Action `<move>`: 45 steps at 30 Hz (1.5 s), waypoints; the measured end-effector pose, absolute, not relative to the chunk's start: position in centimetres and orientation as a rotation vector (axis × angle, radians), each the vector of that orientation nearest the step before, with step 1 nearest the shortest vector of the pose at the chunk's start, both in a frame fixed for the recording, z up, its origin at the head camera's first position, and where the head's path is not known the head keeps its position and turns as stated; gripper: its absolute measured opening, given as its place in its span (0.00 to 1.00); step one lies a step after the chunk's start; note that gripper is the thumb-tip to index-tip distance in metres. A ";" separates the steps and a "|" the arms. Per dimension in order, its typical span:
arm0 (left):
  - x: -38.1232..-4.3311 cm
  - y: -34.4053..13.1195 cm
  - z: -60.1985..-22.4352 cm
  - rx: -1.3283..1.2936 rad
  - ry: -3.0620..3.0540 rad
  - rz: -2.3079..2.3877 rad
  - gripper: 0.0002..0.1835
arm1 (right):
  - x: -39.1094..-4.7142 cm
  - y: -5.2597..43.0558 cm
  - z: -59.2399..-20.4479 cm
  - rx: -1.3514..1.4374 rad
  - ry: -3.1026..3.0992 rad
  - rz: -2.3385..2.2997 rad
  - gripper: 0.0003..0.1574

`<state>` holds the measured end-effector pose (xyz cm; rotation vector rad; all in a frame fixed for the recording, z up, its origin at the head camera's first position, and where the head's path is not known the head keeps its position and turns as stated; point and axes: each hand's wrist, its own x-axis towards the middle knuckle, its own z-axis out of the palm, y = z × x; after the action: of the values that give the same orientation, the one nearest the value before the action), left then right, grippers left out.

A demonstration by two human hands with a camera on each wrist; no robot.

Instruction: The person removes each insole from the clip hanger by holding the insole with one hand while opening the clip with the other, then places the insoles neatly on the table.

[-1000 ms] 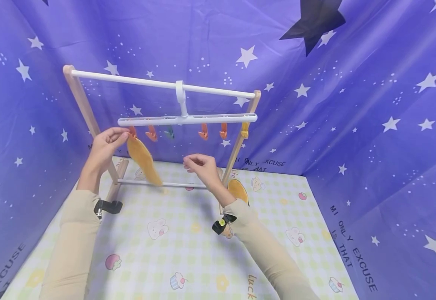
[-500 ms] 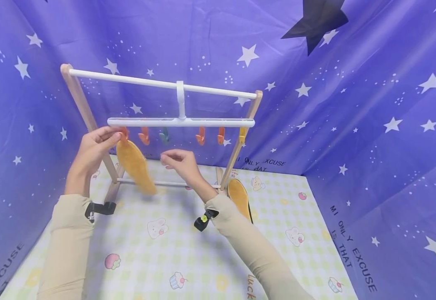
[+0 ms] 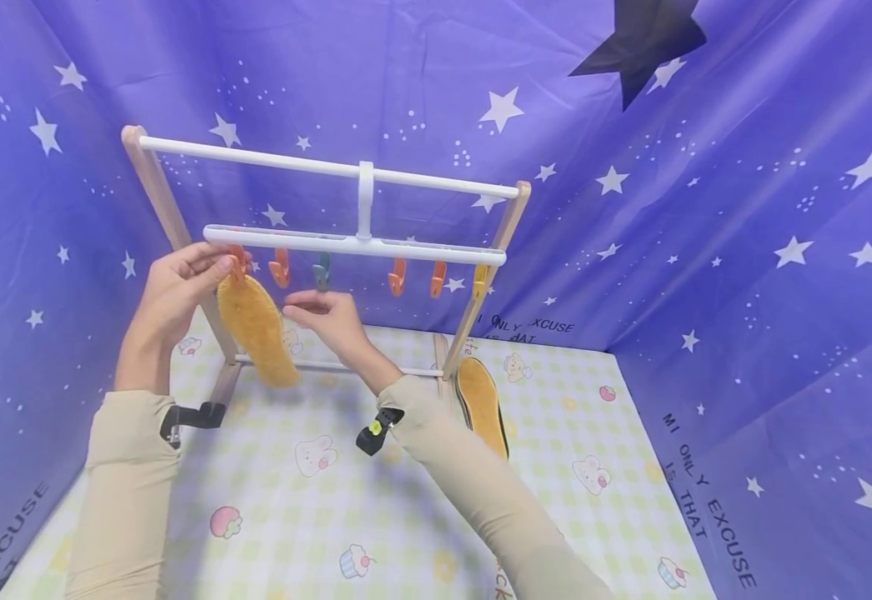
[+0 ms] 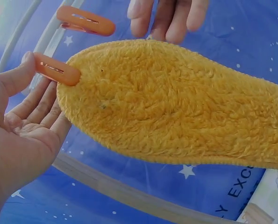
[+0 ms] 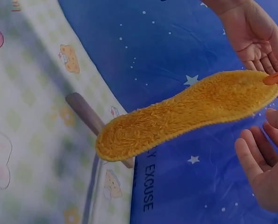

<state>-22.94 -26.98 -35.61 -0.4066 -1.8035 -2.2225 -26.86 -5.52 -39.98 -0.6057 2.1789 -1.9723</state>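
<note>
A fuzzy yellow insole (image 3: 256, 329) hangs by one end from an orange clothespin (image 4: 57, 69) at the left end of a white hanger (image 3: 421, 249). My left hand (image 3: 166, 308) pinches that clothespin between thumb and fingers, with the thumb on its outer end in the left wrist view. The insole's fluffy side faces the left wrist camera. To the right of the insole, my right hand (image 3: 334, 325) holds nothing; its fingers, loosely bent, are close to the insole's edge in the right wrist view.
The hanger hooks over the white top bar (image 3: 256, 157) of a wooden-legged rack. Several other clips, including a green clip (image 3: 321, 271) and a yellow clip (image 3: 479, 282), line it. A second insole (image 3: 478, 400) lies by the rack's right foot. A starry blue curtain (image 3: 436, 67) stands behind.
My right hand has moved left toward the hanging insole. The left hand has shifted left and slightly down, still pinching the clothespin, and the hanger has swung with it.
</note>
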 end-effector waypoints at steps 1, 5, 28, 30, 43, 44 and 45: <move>-22.9 -27.0 -35.6 -0.405 -1.800 -2.223 0.09 | -26.8 -5.7 -39.9 -0.598 2.178 -1.979 0.14; -22.8 -26.8 -35.4 -0.396 -1.790 -2.224 0.09 | -26.5 -6.4 -39.7 -0.571 2.163 -1.989 0.14; -22.9 -26.0 -35.2 -0.283 -1.785 -2.195 0.08 | -26.7 -7.5 -40.3 -0.423 2.117 -2.001 0.13; -22.9 -26.0 -35.2 -0.279 -1.776 -2.190 0.08 | -26.7 -7.5 -40.2 -0.423 2.117 -1.998 0.13; -23.2 -25.7 -35.2 -0.235 -1.779 -2.171 0.05 | -26.7 -7.3 -39.8 -0.397 2.064 -2.016 0.12; -23.2 -25.7 -35.2 -0.232 -1.775 -2.171 0.05 | -26.8 -7.3 -39.8 -0.396 2.069 -2.013 0.12; -23.2 -25.7 -35.2 -0.230 -1.771 -2.172 0.05 | -26.8 -7.3 -39.7 -0.394 2.075 -2.007 0.12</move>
<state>-23.21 -25.71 -35.18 -0.2303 -1.7709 -2.1718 -26.80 -7.32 -39.75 -0.3939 2.0749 -2.0066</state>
